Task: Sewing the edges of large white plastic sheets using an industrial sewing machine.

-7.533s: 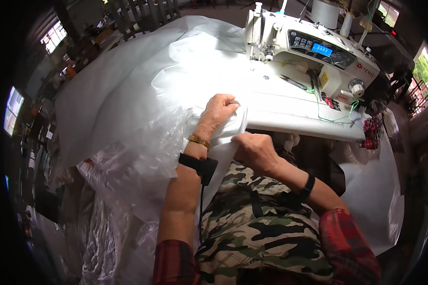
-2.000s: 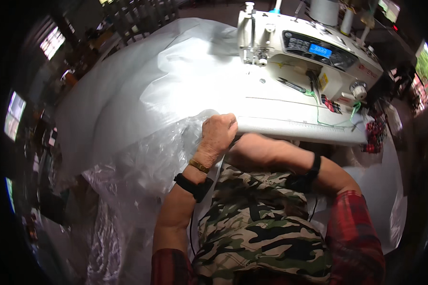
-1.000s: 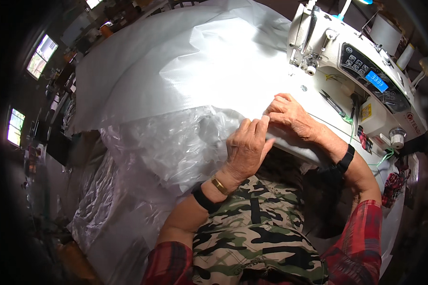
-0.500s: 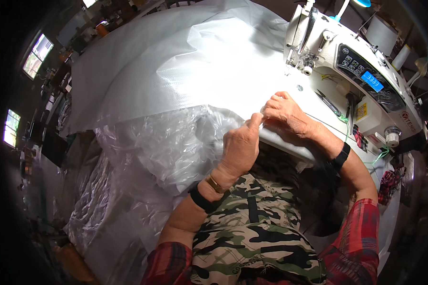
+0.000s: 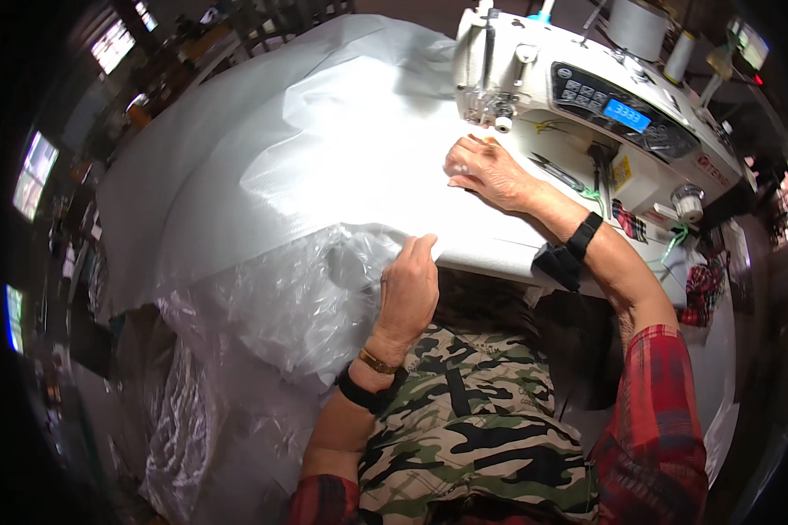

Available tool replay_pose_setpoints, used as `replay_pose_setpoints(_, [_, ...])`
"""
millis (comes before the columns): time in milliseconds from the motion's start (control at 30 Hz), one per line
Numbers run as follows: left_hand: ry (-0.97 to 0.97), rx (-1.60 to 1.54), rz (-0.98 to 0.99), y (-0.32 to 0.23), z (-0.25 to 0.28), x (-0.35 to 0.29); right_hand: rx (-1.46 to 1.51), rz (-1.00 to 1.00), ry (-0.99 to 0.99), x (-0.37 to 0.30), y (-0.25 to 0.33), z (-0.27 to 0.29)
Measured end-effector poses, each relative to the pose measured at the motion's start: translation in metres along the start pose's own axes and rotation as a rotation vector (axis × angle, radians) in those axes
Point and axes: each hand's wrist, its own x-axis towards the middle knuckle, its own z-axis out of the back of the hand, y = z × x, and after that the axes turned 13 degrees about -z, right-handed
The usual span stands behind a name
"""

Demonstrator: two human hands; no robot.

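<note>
A large white woven plastic sheet [image 5: 193,188] spreads over the table at the left and centre, with crinkled clear plastic film [image 5: 280,289] hanging below its near edge. My left hand [image 5: 410,293] is closed at the sheet's near corner, thumb and fingers pinching that edge. Farther right, my right hand [image 5: 492,173] is over the brightly lit table in front of the sewing machine's [image 5: 534,74] needle area. Its fingers are curled together, and glare hides what they hold, if anything.
Dark tweezers or snips [image 5: 559,171] lie on the white table [image 5: 490,236] beneath the machine arm. Thread cones [image 5: 637,31] stand behind the machine. Plaid cloth scraps [image 5: 700,289] and green thread [image 5: 674,243] lie at the right. More crumpled film [image 5: 179,429] hangs at lower left.
My hands have come apart. The right has moved away from me toward the needle area, while the left stays at the sheet's edge, slightly lower. The whole view has shifted.
</note>
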Motion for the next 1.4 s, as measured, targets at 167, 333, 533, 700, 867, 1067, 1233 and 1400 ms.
replay_pose_setpoints(167, [0.094, 0.011, -0.101, -0.006, -0.002, 0.005, -0.140, -0.204, -0.230, -0.016, 0.020, -0.013])
replay_pose_setpoints(333, [0.187, 0.138, -0.238, -0.004, -0.007, 0.019, -0.137, -0.381, -0.239, -0.037, 0.038, -0.013])
replay_pose_setpoints(533, [0.285, 0.268, -0.339, 0.010, -0.010, 0.032, -0.247, -0.432, -0.307, -0.035, 0.039, -0.013])
replay_pose_setpoints(700, [0.278, 0.259, -0.379, 0.030, -0.021, 0.060, -0.200, -0.467, -0.304, -0.032, 0.034, -0.013])
replay_pose_setpoints(867, [0.253, 0.256, -0.348, 0.040, -0.036, 0.097, -0.135, -0.494, -0.262, -0.034, 0.022, -0.013])
replay_pose_setpoints(1067, [0.168, 0.288, -0.274, 0.049, -0.049, 0.124, -0.118, -0.457, -0.281, -0.030, 0.013, -0.017])
replay_pose_setpoints(1233, [0.225, 0.316, -0.241, 0.046, -0.044, 0.115, -0.081, -0.485, -0.256, -0.033, 0.010, -0.014])
replay_pose_setpoints(1400, [0.230, 0.296, -0.171, 0.034, -0.037, 0.093, -0.054, -0.448, -0.244, -0.040, 0.017, -0.013])
